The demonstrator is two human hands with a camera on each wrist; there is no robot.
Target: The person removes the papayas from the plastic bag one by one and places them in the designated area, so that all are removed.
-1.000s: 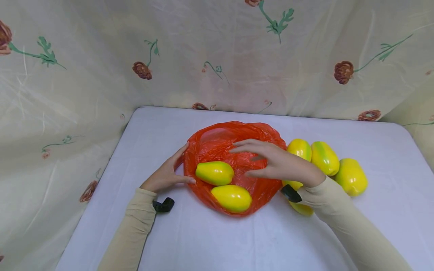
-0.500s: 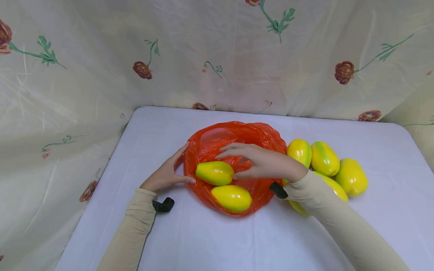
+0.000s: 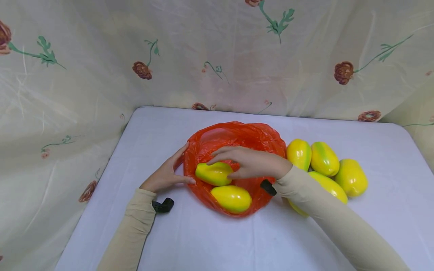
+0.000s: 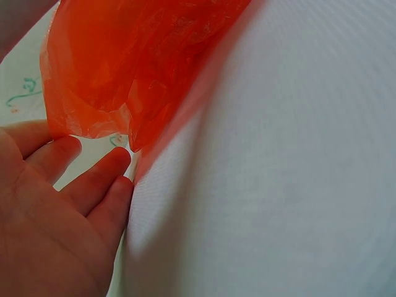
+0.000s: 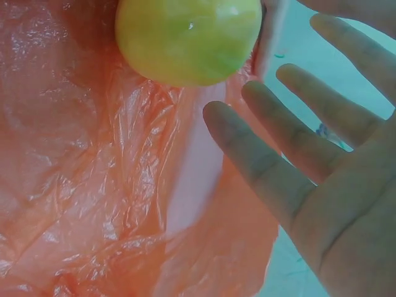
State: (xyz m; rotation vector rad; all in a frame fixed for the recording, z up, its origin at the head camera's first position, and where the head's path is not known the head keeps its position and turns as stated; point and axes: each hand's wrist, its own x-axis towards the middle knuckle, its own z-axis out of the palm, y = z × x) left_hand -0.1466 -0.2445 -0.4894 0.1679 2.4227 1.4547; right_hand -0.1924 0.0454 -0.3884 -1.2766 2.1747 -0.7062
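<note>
A red plastic bag [image 3: 251, 131] lies on the table with its mouth spread wide. Inside are two glossy yellow-green papaya-shaped fruits: an upper fruit [image 3: 211, 173] and a lower fruit [image 3: 232, 199]. My left hand [image 3: 167, 173] touches the bag's left side, thumb and fingers spread apart; in the left wrist view its straight fingers [image 4: 102, 176] meet the bag's edge. My right hand [image 3: 249, 163] reaches over the bag, fingertips and thumb around the right end of the upper fruit. In the right wrist view its fingers [image 5: 266, 164] are extended beside a fruit [image 5: 189, 40], with nothing gripped.
Several more yellow-green fruits [image 3: 350, 177] lie right of the bag, partly hidden by the right sleeve [image 3: 325, 210]. The table [image 3: 203, 244] has a white cover. A flower-patterned curtain [image 3: 220, 56] hangs behind it. Each wrist wears a black camera [image 3: 164, 205].
My right hand has moved left and slightly down, from above the bag's right part to the upper fruit. The left hand, bag and fruits have stayed put.
</note>
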